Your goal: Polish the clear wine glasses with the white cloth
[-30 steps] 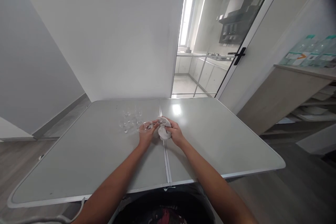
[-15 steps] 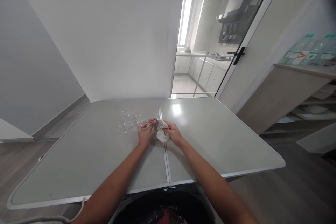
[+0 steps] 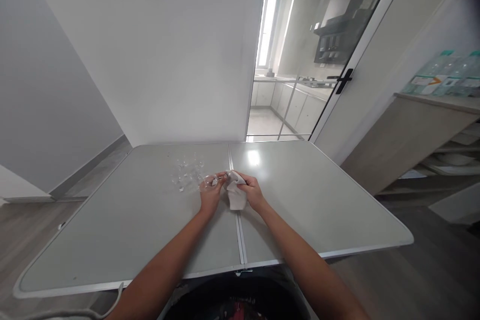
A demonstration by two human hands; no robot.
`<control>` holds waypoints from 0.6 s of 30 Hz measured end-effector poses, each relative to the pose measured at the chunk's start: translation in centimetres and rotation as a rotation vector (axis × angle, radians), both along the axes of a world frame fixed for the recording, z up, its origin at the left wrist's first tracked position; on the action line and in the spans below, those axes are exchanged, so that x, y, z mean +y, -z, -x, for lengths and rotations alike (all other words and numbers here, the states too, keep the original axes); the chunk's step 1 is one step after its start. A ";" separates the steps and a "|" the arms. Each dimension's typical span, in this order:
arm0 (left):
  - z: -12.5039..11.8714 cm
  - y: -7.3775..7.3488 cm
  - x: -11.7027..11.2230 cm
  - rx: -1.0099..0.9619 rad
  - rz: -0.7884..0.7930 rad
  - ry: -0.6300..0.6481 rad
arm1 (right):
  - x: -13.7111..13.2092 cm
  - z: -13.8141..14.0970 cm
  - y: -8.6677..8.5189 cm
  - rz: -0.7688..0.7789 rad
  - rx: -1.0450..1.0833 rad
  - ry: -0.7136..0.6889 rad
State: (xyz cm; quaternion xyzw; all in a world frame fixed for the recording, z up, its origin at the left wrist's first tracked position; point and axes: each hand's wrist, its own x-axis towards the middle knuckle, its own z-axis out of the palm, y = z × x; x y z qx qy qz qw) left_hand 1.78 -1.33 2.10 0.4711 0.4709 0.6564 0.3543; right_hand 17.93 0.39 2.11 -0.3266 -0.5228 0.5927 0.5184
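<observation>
My left hand (image 3: 210, 197) is closed on a clear, rounded, glass-like piece (image 3: 207, 182); its exact kind cannot be made out. Opposite it, my right hand (image 3: 254, 192) pinches a white cloth (image 3: 237, 200) that hangs down over the table's middle seam. The cloth's upper part meets the fingertips of my left hand, at the end of the clear piece. Just left of my hands lies a group of several small transparent pieces (image 3: 184, 172), their outlines hard to tell against the table.
The pale grey folding table (image 3: 150, 230) has a metal rim and a central seam. Behind it stand a white wall and a glass door (image 3: 296, 35) with a black handle. To the right, water bottles (image 3: 442, 75) stand on a shelf unit (image 3: 408, 135). A grey cable (image 3: 116, 300) hangs at the near left edge.
The cloth, bunched and rounded before, now hangs flatter and lower between my hands. Both hands keep their hold, and the whole view has shifted slightly.
</observation>
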 end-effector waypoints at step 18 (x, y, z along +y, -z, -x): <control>-0.3 1.0 0.3 0.078 0.037 0.034 | -0.2 -0.5 -0.2 -0.322 -0.525 0.258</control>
